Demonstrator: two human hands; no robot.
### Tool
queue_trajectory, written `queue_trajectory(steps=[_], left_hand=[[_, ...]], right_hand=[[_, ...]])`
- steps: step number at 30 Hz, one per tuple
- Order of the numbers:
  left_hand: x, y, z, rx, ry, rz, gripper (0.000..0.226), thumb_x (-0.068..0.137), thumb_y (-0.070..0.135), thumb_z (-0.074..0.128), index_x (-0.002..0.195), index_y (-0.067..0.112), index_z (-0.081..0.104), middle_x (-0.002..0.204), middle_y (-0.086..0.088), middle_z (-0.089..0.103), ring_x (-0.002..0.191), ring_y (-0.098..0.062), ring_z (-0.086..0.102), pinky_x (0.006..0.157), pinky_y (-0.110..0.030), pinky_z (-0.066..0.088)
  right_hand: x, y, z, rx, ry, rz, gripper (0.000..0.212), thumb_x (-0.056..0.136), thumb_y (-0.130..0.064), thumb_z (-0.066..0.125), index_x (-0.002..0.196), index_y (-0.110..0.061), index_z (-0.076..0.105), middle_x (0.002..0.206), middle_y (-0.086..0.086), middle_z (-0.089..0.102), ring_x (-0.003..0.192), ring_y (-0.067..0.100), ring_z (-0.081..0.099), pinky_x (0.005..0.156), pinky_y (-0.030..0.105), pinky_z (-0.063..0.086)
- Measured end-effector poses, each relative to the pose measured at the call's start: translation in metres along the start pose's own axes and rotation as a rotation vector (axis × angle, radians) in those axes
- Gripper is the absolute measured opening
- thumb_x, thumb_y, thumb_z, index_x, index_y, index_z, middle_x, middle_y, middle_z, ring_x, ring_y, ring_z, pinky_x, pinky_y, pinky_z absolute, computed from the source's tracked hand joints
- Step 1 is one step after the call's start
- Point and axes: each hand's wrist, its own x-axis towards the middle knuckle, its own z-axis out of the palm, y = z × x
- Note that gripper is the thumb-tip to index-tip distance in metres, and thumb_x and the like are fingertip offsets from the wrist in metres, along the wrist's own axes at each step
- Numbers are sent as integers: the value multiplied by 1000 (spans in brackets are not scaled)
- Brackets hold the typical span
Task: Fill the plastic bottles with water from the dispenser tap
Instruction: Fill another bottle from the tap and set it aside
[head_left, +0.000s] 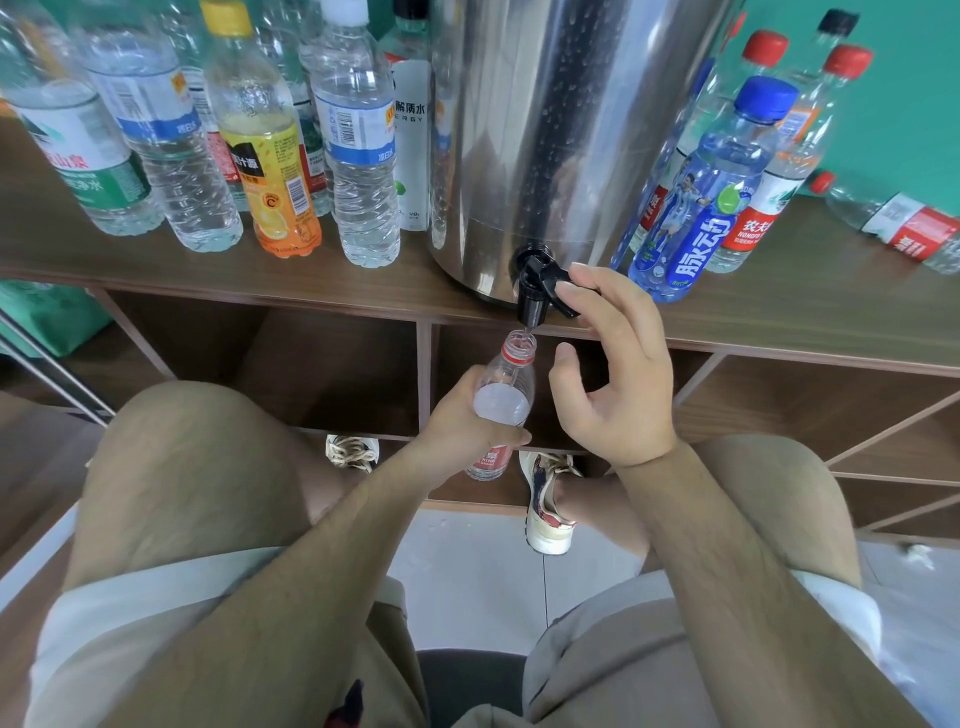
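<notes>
Nearby, shelf bottles (358, 135) beside the dispenser (545, 130) — left fingers (498, 435) round the bottle (511, 374), right fingers (587, 283) loose, seemingly on tap (535, 291).

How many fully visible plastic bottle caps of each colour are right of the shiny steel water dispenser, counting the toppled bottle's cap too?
Red plastic caps: 3
Blue plastic cap: 1
Black plastic cap: 1
Total: 5

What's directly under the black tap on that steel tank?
An uncapped plastic bottle, gripped by the left hand, its mouth beneath the tap. The hand hides part of its lower body.
</notes>
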Motion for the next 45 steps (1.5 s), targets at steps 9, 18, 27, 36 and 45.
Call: queue_trajectory(steps=[9, 18, 27, 36, 45], left_hand=[[4, -4, 1, 14, 13, 5, 88, 71, 26, 96, 140, 38, 42, 127, 11, 58, 119, -18, 59, 100, -39, 53], [3, -2, 1, 28, 8, 6, 88, 73, 25, 95, 142, 36, 41, 129, 8, 57, 121, -20, 58, 104, -43, 52], [2, 0, 1, 17, 6, 7, 88, 72, 23, 95, 142, 33, 42, 129, 6, 58, 121, -21, 59, 107, -48, 52], [1, 0, 1, 10, 7, 5, 88, 73, 23, 95, 142, 33, 42, 130, 6, 58, 122, -20, 58, 108, -48, 51], [2, 0, 1, 31, 13, 1, 88, 73, 26, 95, 142, 35, 41, 130, 8, 57, 121, -20, 58, 106, -44, 52]], right_hand=[[0, 0, 0, 5, -3, 4, 51, 87, -3, 58, 138, -12, 58, 145, 9, 54, 142, 9, 46, 109, 52, 48], [0, 0, -1, 15, -13, 6, 51, 88, -3, 58, 139, -12, 57, 146, 7, 53, 142, 10, 46, 105, 55, 50], [0, -1, -1, 12, -5, 2, 55, 85, 3, 60, 138, -11, 58, 145, 5, 53, 142, 9, 47, 108, 53, 48], [0, -1, -1, 9, -3, -2, 54, 85, 1, 60, 138, -11, 58, 145, 3, 52, 142, 8, 46, 111, 48, 47], [0, -1, -1, 8, -6, 3, 52, 87, -1, 59, 138, -11, 58, 144, 10, 56, 142, 9, 46, 108, 52, 49]])
